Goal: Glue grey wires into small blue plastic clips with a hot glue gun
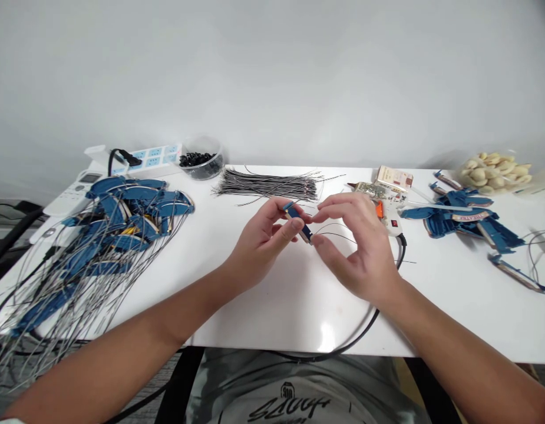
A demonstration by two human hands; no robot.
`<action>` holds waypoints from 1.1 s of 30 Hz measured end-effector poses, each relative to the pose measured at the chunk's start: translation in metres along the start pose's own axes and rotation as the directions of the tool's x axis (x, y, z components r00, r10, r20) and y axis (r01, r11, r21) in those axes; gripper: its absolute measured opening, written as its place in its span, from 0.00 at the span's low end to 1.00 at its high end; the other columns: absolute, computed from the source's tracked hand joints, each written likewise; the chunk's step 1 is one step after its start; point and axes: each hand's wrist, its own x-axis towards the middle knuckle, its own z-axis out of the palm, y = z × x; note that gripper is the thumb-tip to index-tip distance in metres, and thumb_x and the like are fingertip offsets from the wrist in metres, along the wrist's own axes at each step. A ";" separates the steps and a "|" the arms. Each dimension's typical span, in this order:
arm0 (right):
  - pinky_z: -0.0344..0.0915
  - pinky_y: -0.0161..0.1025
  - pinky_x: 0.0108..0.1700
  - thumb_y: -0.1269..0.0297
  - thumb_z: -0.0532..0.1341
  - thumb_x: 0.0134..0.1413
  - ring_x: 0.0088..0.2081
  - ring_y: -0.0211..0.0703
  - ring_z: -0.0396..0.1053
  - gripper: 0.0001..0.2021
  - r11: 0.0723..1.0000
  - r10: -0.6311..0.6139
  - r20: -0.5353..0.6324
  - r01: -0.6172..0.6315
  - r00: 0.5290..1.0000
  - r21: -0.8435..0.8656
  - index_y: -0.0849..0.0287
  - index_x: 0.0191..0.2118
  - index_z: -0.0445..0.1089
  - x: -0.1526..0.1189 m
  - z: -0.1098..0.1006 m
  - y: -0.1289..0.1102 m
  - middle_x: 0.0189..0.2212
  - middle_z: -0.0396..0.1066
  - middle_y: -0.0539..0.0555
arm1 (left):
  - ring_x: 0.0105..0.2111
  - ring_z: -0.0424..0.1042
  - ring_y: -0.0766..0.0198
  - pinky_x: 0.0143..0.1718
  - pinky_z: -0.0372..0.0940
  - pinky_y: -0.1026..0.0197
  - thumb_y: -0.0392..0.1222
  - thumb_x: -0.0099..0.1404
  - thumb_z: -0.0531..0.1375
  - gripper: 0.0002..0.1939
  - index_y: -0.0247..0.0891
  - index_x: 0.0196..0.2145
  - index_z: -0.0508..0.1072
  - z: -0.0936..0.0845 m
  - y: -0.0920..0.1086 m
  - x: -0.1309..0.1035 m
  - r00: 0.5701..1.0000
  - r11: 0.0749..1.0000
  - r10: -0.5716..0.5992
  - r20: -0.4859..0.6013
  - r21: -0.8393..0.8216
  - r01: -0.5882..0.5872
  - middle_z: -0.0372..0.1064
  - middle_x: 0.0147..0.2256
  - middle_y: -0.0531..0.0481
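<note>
My left hand [270, 232] is closed on a small blue plastic piece [300, 222], pinched between thumb and fingers and tilted down to the right. My right hand [354, 241] is at the lower right end of that piece, thumb and fingertips curved around it. Whether the right fingertips grip the end or only touch it is hard to see. Thin dark wires [336, 225] run out to the right of the piece, partly behind my right hand. Behind my hands lies a bundle of dark wires [267, 184].
Blue pieces with trailing wires [126, 218] are heaped at the left. A tub of black parts [202, 158] and a power strip [155, 158] stand behind. To the right are a glue gun [382, 206], a small box [393, 178], more blue pieces [469, 215] and a bag of pale pieces [495, 172].
</note>
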 end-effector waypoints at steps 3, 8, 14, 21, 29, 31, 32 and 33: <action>0.64 0.54 0.58 0.64 0.60 0.70 0.56 0.53 0.69 0.11 0.996 0.089 0.026 -0.090 0.996 0.024 0.52 0.54 0.71 0.000 -0.002 0.003 0.53 0.74 0.57 | 0.41 0.75 0.62 0.42 0.71 0.61 0.49 0.76 0.61 0.13 0.40 0.52 0.71 0.003 0.000 -0.001 0.994 0.998 -0.038 0.099 -0.044 0.042 0.74 0.41 0.46; 0.60 0.51 0.56 0.63 0.59 0.73 0.46 0.47 0.72 0.07 0.977 0.211 0.152 -0.214 0.966 0.003 0.52 0.43 0.74 -0.001 -0.001 0.006 0.40 0.79 0.49 | 0.41 0.73 0.62 0.41 0.70 0.61 0.51 0.77 0.59 0.13 0.40 0.50 0.73 0.006 0.001 -0.004 0.988 0.999 -0.052 0.146 -0.006 0.053 0.73 0.42 0.45; 0.60 0.47 0.48 0.63 0.60 0.71 0.36 0.43 0.67 0.12 0.967 0.252 0.161 -0.253 0.954 -0.017 0.55 0.32 0.72 -0.003 0.001 0.004 0.29 0.74 0.47 | 0.38 0.68 0.61 0.41 0.68 0.58 0.57 0.80 0.50 0.19 0.39 0.43 0.69 0.007 0.004 -0.005 0.984 0.990 -0.136 0.112 0.038 0.133 0.67 0.37 0.47; 0.59 0.48 0.50 0.69 0.59 0.68 0.29 0.37 0.65 0.13 0.985 0.161 0.252 -0.171 0.954 0.019 0.57 0.29 0.69 -0.002 0.001 0.002 0.26 0.72 0.45 | 0.33 0.62 0.62 0.39 0.61 0.58 0.60 0.80 0.47 0.24 0.38 0.38 0.68 0.005 0.010 -0.005 0.952 0.967 -0.253 0.175 0.072 0.243 0.60 0.31 0.50; 0.57 0.47 0.46 0.71 0.59 0.67 0.27 0.36 0.60 0.14 0.994 0.087 0.254 -0.101 0.963 0.040 0.57 0.28 0.67 -0.001 0.002 0.002 0.24 0.68 0.44 | 0.30 0.58 0.63 0.34 0.56 0.59 0.54 0.80 0.50 0.21 0.38 0.34 0.67 0.004 0.012 -0.006 0.946 0.968 -0.251 0.204 0.067 0.242 0.59 0.29 0.52; 0.57 0.47 0.47 0.71 0.59 0.68 0.27 0.36 0.60 0.14 0.995 0.079 0.269 -0.094 0.960 0.043 0.57 0.28 0.68 -0.001 0.002 0.002 0.24 0.69 0.45 | 0.30 0.58 0.63 0.33 0.55 0.58 0.54 0.80 0.48 0.22 0.38 0.34 0.67 0.005 0.014 -0.005 0.943 0.962 -0.270 0.195 0.095 0.256 0.60 0.28 0.52; 0.57 0.47 0.47 0.71 0.59 0.68 0.27 0.36 0.60 0.14 0.995 0.078 0.276 -0.094 0.958 0.044 0.57 0.28 0.68 -0.001 0.003 0.002 0.24 0.69 0.45 | 0.29 0.58 0.63 0.33 0.55 0.58 0.54 0.81 0.47 0.22 0.38 0.34 0.67 0.005 0.014 -0.005 0.940 0.958 -0.282 0.193 0.108 0.265 0.60 0.28 0.51; 0.57 0.47 0.47 0.71 0.59 0.68 0.27 0.36 0.60 0.14 0.994 0.079 0.280 -0.095 0.957 0.045 0.57 0.28 0.68 -0.001 0.003 0.001 0.24 0.69 0.45 | 0.29 0.59 0.63 0.32 0.55 0.58 0.55 0.81 0.47 0.23 0.38 0.34 0.67 0.005 0.015 -0.004 0.938 0.956 -0.288 0.192 0.115 0.270 0.61 0.28 0.51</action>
